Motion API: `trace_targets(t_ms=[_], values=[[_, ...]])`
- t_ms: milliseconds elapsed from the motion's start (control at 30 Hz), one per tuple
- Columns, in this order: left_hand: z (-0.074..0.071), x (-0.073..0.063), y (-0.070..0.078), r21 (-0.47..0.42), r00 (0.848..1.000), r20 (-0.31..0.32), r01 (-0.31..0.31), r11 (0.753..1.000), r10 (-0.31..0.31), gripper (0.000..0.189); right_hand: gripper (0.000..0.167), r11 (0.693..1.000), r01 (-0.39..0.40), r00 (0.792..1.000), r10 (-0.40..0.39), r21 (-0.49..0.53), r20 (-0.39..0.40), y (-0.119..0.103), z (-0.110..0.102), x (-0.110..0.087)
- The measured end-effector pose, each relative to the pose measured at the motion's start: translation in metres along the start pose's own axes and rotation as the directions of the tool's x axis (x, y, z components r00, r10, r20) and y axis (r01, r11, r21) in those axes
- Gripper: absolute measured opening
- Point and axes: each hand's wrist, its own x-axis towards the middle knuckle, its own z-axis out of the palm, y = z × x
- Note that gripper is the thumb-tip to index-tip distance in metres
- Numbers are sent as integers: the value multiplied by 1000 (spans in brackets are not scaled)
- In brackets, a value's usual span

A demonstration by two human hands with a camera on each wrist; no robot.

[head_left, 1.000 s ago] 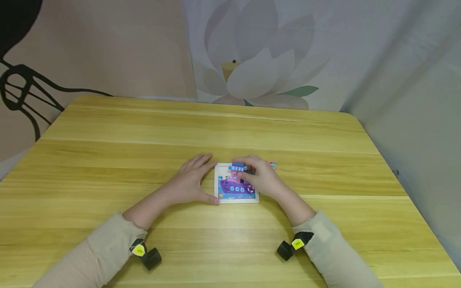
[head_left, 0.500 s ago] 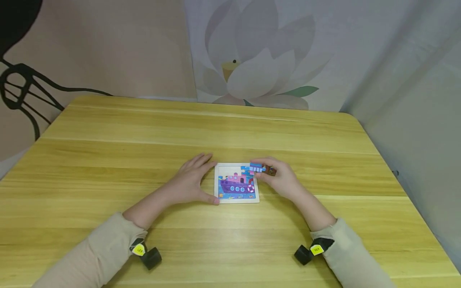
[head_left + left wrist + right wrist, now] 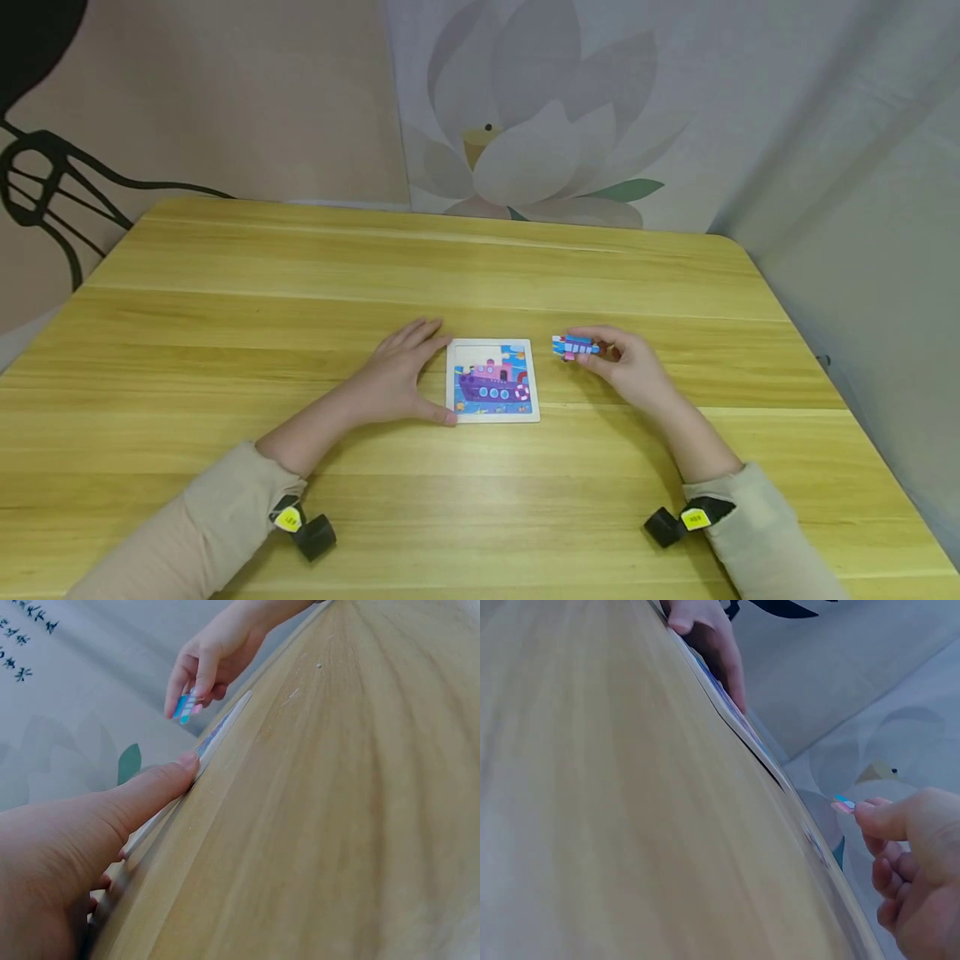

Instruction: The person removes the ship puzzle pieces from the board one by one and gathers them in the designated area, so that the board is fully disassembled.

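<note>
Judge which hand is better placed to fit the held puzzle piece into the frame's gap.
Probably the right hand: it pinches the puzzle piece, to the right of the frame. The left hand, spread along the frame's left edge, seems better suited to steadying it.

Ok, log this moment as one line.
left hand: touches puzzle board at left edge | right hand: pinches puzzle piece above table, right of puzzle board | puzzle board: gap at upper left
</note>
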Motion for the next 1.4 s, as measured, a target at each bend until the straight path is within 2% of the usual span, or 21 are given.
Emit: trace_targets(t_ms=[400, 767, 1167, 1400], values=[[-2, 0, 2, 1, 1000, 10, 7, 1000, -7, 121, 33, 999, -27, 1000, 27, -18, 1, 23, -22, 5], [-1, 0, 0, 10, 1000, 6, 1, 1000, -1, 122, 30, 998, -47, 998, 48, -36, 35, 32, -25, 9], [0, 0, 1, 5, 1000, 7, 0, 1000, 0, 121, 27, 978, -27, 1000, 26, -205, -7, 31, -21, 9], [-1, 0, 1, 6, 1000, 16, 15, 1000, -15, 122, 25, 969, -2, 1000, -3, -247, -18, 31, -21, 9]])
